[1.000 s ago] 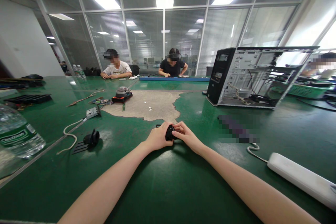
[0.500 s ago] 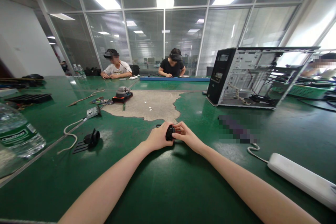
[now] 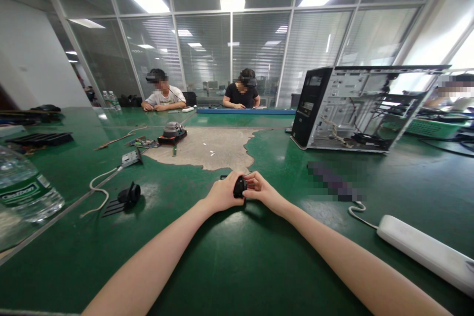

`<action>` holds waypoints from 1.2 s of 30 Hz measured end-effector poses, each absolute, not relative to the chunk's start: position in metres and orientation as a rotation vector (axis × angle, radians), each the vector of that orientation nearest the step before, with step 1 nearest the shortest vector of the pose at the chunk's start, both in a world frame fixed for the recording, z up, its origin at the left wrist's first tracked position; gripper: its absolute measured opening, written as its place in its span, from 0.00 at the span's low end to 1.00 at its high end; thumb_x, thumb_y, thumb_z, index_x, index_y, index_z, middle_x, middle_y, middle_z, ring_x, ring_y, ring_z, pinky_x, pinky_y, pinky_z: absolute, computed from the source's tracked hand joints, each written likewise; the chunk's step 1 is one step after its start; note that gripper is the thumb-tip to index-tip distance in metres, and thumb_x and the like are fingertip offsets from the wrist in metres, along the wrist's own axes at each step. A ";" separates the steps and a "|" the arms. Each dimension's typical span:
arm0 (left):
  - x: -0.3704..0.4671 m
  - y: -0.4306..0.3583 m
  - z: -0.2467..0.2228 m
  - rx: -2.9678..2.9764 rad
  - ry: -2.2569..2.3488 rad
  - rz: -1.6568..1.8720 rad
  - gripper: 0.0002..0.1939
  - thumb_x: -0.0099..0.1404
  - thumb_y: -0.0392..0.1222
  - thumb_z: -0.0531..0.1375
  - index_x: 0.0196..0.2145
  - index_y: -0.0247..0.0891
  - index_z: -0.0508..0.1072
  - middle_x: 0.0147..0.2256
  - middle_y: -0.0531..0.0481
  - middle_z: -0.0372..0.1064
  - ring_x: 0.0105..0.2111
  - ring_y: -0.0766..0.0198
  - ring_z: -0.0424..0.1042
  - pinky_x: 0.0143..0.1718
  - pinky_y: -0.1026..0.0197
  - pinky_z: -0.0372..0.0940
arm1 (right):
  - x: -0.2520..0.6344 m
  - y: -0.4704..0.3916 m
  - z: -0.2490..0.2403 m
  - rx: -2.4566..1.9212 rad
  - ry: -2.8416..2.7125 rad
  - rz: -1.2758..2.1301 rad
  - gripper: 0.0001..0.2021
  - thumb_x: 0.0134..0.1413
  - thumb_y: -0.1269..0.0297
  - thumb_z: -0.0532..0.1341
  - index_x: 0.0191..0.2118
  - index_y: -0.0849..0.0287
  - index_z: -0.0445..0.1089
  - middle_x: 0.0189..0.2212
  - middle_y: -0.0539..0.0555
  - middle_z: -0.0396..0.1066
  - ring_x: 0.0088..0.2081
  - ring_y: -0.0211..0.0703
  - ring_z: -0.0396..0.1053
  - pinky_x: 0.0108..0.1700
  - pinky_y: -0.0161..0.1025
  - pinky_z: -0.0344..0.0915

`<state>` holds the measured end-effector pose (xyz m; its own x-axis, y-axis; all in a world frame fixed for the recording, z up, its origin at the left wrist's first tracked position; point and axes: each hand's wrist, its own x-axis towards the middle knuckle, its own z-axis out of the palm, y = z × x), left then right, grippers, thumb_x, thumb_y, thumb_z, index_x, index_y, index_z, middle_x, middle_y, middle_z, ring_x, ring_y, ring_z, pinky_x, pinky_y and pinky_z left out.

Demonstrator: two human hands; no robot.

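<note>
Both hands meet over the green table (image 3: 237,266) around a small black plastic part (image 3: 240,186). My left hand (image 3: 223,191) is wrapped round it from the left, and a black edge of it sticks out beyond the fingers. From the right, my right hand (image 3: 261,190) pinches its near side with thumb and fingertips. Much of the part is hidden by the fingers, so its exact kind does not show. A similar black part with flat prongs (image 3: 126,197) lies on the table to the left.
An opened computer case (image 3: 344,108) stands back right. A white power strip (image 3: 425,252) lies front right. A water bottle (image 3: 27,185), a metal bracket (image 3: 132,158) and a heatsink fan (image 3: 173,132) are on the left. Two people sit across the table.
The thumb and fingers of my right hand have shifted very slightly on the black part. My left hand keeps its hold; nothing else has visibly moved.
</note>
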<state>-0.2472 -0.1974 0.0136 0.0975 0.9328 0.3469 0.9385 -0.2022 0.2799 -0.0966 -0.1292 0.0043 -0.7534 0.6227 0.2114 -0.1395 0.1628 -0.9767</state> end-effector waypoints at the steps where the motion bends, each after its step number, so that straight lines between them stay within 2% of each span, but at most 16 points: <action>1: -0.247 -0.197 0.014 -2.316 -1.978 -0.718 0.33 0.46 0.45 0.59 0.49 0.45 0.50 0.48 0.52 0.58 0.39 0.58 0.66 0.36 0.59 0.62 | -0.097 -0.129 0.004 -0.447 -1.846 1.647 0.18 0.36 0.66 0.64 0.36 0.56 0.57 0.33 0.49 0.65 0.39 0.39 0.64 0.43 0.41 0.60; 7: -0.245 -0.198 0.016 -2.306 -2.001 -0.719 0.32 0.47 0.45 0.58 0.49 0.45 0.50 0.48 0.52 0.57 0.41 0.58 0.65 0.38 0.59 0.62 | -0.100 -0.132 0.004 -0.520 -1.787 1.628 0.13 0.42 0.60 0.60 0.35 0.56 0.59 0.32 0.49 0.66 0.36 0.38 0.65 0.42 0.42 0.60; 13: -0.243 -0.199 0.019 -2.308 -2.047 -0.694 0.30 0.48 0.44 0.58 0.48 0.45 0.51 0.47 0.52 0.58 0.40 0.58 0.66 0.39 0.58 0.62 | -0.101 -0.128 0.000 -0.606 -1.806 1.580 0.16 0.40 0.61 0.62 0.37 0.57 0.60 0.37 0.52 0.65 0.39 0.40 0.65 0.44 0.43 0.60; 20: -0.246 -0.197 0.014 -2.309 -2.011 -0.682 0.34 0.46 0.44 0.59 0.49 0.45 0.50 0.47 0.51 0.58 0.39 0.57 0.67 0.37 0.58 0.63 | -0.097 -0.129 0.003 -0.430 -1.833 1.650 0.19 0.36 0.68 0.64 0.36 0.55 0.57 0.35 0.49 0.65 0.40 0.38 0.64 0.46 0.42 0.59; 26: -0.245 -0.198 0.015 -2.304 -2.015 -0.713 0.32 0.47 0.45 0.58 0.49 0.45 0.50 0.48 0.51 0.57 0.40 0.57 0.66 0.38 0.58 0.62 | -0.100 -0.131 0.003 -0.513 -1.789 1.617 0.13 0.42 0.62 0.60 0.35 0.56 0.58 0.33 0.49 0.66 0.36 0.38 0.65 0.42 0.42 0.61; 31: -0.244 -0.198 0.017 -2.313 -2.027 -0.714 0.31 0.48 0.45 0.58 0.49 0.45 0.51 0.48 0.51 0.58 0.40 0.58 0.66 0.39 0.57 0.62 | -0.101 -0.130 0.002 -0.578 -1.801 1.575 0.14 0.40 0.62 0.62 0.35 0.57 0.59 0.36 0.51 0.64 0.38 0.39 0.65 0.44 0.43 0.60; 36: -0.243 -0.199 0.020 -2.304 -2.082 -0.695 0.32 0.47 0.44 0.59 0.49 0.45 0.51 0.48 0.51 0.58 0.41 0.57 0.66 0.40 0.57 0.61 | -0.097 -0.130 0.005 -0.442 -1.821 1.663 0.17 0.38 0.63 0.63 0.36 0.55 0.57 0.40 0.51 0.62 0.40 0.40 0.64 0.44 0.43 0.60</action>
<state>-0.2433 -0.1987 0.0202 0.0489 0.9560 0.2893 0.9382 -0.1433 0.3150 -0.0968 -0.1297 0.0054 -0.7483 0.6257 0.2206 -0.1630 0.1490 -0.9753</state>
